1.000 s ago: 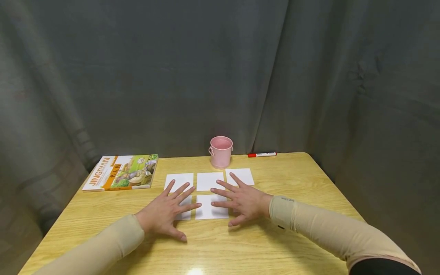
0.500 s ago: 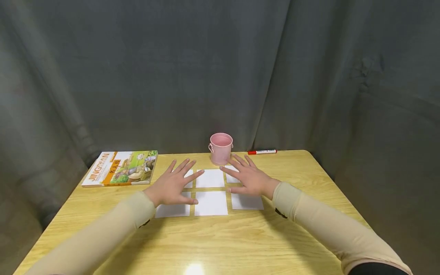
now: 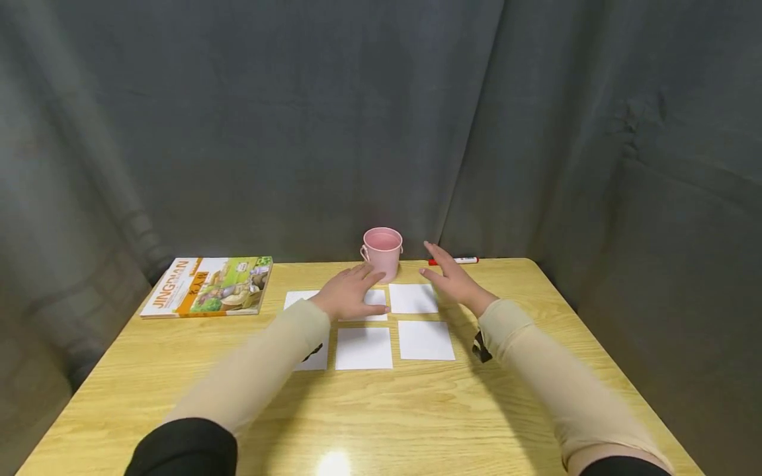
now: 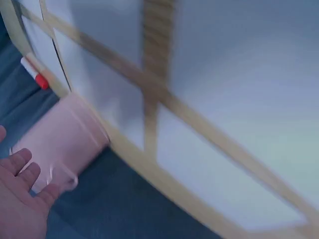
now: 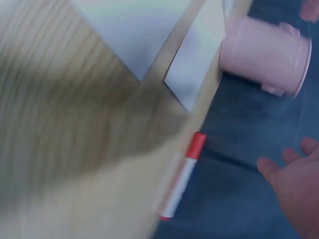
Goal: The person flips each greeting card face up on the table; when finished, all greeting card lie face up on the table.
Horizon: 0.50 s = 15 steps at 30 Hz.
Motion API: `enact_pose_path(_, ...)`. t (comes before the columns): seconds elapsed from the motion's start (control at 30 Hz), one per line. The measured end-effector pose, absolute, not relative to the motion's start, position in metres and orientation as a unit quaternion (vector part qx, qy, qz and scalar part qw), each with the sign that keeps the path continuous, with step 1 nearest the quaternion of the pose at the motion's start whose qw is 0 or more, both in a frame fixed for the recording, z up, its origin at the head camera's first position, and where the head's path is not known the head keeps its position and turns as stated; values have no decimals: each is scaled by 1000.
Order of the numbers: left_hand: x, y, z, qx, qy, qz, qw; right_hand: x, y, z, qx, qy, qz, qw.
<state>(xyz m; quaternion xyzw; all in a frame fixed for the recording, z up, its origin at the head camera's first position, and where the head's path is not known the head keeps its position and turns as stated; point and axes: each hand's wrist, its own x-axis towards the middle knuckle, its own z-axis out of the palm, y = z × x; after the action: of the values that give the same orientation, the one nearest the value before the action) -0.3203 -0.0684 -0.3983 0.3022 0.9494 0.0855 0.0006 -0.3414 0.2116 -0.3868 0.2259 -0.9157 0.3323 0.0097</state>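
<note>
A small pink bucket with side handles stands upright at the table's back edge. My left hand is just in front of it, fingers extended; whether they touch the bucket, I cannot tell. To the bucket's right, my right hand hovers with straight fingers and holds nothing. Below the hands lie several white paper cards in two rows, among them a front middle card and a front right card. The left forearm covers part of the left cards. Behind the right hand lies a red-capped marker.
A book with a colourful cover lies at the back left of the wooden table. A dark grey curtain hangs right behind the table's back edge.
Both hands have moved from above the cards toward the back. The left hand has come right to the bucket's front; the right hand has risen beside it. The bucket and cards lie as before.
</note>
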Motion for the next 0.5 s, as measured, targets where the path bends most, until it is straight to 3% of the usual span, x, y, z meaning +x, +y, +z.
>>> enact_pose_path(0.27, -330, -6, -416, 321, 941, 96, 56, -356, 228, -413, 45, -893, 445, -57)
enact_pose_path(0.5, -331, 24, -435, 341, 931, 84, 99, -359, 228, -431, 3, -900, 429, -78)
